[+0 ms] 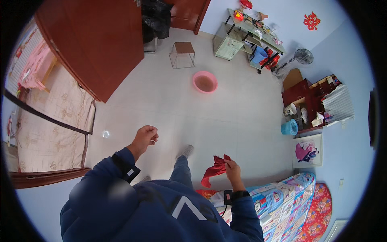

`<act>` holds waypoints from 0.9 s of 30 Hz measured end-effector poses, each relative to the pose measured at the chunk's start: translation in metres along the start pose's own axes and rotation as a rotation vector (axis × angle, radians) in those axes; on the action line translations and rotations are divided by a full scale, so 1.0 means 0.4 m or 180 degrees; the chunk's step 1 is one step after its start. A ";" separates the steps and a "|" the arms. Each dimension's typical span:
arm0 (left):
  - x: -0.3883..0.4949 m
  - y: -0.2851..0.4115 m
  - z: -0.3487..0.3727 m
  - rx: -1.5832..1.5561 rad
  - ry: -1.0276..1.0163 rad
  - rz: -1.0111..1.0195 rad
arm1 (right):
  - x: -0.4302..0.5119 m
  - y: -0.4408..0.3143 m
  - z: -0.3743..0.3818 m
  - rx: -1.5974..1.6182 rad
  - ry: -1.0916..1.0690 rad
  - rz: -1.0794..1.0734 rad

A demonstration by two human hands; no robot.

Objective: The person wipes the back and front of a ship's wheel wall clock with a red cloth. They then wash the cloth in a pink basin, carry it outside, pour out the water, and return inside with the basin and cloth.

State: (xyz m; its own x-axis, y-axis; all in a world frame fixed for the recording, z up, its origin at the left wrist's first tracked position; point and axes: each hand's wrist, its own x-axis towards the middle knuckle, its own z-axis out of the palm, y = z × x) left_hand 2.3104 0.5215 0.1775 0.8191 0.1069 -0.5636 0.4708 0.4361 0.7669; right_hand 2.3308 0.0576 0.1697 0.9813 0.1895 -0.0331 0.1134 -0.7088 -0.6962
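My right hand [233, 171] pinches a dark red cloth [215, 171], which hangs loosely from the fingers to the left of the hand. The left hand [145, 139] is raised over the floor with its fingers curled inward, and I see no object in it. On the tiled floor ahead stands a pink plastic basin [205, 82] with brownish water in it. A small stool [183, 47] with a brown seat and thin metal legs is just beyond the basin.
A red-brown door [93, 39] stands ajar at the left. At the back right is a desk [229, 45] with many items. Along the right are a blue basket [289, 127], a dark red cabinet [294, 92] and a framed picture [307, 151]. A bed [281, 202] with patterned bedding lies at lower right.
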 end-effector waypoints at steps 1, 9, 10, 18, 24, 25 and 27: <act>0.049 0.017 0.035 -0.0003 0.0080 0.0015 | 0.092 0.044 -0.019 0.0109 -0.0074 -0.0142; 0.463 0.132 0.276 -0.0287 0.0458 -0.0215 | 0.765 0.206 -0.044 0.1459 0.0014 0.1248; 0.513 0.136 0.300 -0.0309 0.0455 -0.0249 | 0.837 0.210 -0.043 0.1677 0.0058 0.1303; 1.001 0.179 0.481 -0.0377 0.0397 -0.0587 | 1.425 0.263 0.053 0.1361 -0.0342 0.1237; 1.420 0.209 0.590 -0.0221 0.0439 -0.0879 | 1.778 0.317 0.189 0.1544 -0.0939 0.1267; 1.486 0.212 0.608 -0.0274 0.0467 -0.0868 | 1.834 0.324 0.210 0.1785 -0.1004 0.1612; 1.597 0.207 0.640 -0.0350 0.0501 -0.0847 | 1.935 0.336 0.242 0.2079 -0.1018 0.1463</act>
State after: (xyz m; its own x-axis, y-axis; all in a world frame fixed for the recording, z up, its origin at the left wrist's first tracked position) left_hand 2.9566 0.3973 -0.0406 0.6073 0.1093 -0.7869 0.6163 0.5602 0.5535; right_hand 3.0907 0.1750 -0.0189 0.8057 0.2315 -0.5452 -0.4931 -0.2476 -0.8340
